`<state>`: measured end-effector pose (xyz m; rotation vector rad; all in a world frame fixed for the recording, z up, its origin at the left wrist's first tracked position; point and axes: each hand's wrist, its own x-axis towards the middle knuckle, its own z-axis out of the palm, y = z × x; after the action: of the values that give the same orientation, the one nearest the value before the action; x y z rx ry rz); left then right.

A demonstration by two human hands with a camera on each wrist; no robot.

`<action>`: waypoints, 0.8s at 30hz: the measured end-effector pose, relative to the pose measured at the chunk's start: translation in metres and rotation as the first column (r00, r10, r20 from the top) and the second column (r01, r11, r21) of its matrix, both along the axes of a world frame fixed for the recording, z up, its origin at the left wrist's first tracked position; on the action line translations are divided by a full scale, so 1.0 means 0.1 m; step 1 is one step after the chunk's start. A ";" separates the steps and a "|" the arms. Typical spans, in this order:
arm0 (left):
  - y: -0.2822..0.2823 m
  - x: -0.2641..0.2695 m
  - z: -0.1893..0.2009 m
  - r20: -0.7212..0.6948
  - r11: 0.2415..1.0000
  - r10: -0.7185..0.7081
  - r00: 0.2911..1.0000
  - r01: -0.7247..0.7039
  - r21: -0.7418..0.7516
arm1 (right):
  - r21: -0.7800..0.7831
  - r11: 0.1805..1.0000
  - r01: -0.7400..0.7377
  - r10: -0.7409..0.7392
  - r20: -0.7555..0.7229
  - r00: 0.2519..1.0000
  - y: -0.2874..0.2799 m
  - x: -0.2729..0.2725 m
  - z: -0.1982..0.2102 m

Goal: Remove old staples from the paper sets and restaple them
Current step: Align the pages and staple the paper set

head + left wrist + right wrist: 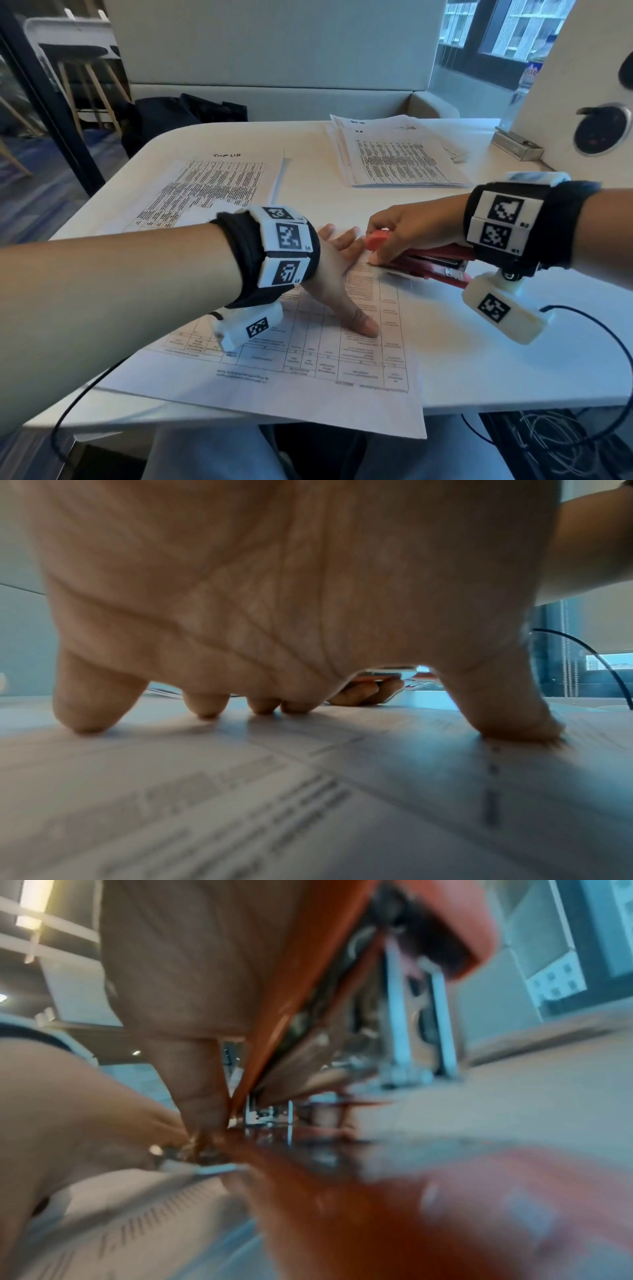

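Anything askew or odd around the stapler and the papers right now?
Nothing looks damaged or spilled. The paper set under the left hand lies skewed, its near corner overhanging the table edge. The right hand grips the red stapler at that set's far corner.

Stapler (416, 262) right of paper set (308, 346) (touching).
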<state>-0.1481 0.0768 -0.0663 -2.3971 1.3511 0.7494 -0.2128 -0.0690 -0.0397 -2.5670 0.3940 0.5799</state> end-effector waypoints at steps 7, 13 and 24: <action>0.00 0.01 0.10 -0.007 0.999 -0.012 1.000 0.012 0.050 | -0.308 0.931 -0.196 0.201 -0.016 0.980 0.09 -0.13 0.06; 0.00 -0.03 0.11 0.015 1.000 -0.015 1.000 0.015 0.022 | -0.436 0.874 -0.217 0.275 0.074 0.959 0.10 -0.21 0.04; 0.00 -0.07 0.11 0.020 1.000 0.012 1.000 -0.011 -0.009 | -0.517 0.813 -0.268 0.324 0.018 0.946 0.08 -0.35 0.04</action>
<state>-0.1550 0.0768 -0.0557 -2.4144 1.3366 0.7225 -0.2476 -0.0611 -0.0353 -3.1944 0.1104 0.4890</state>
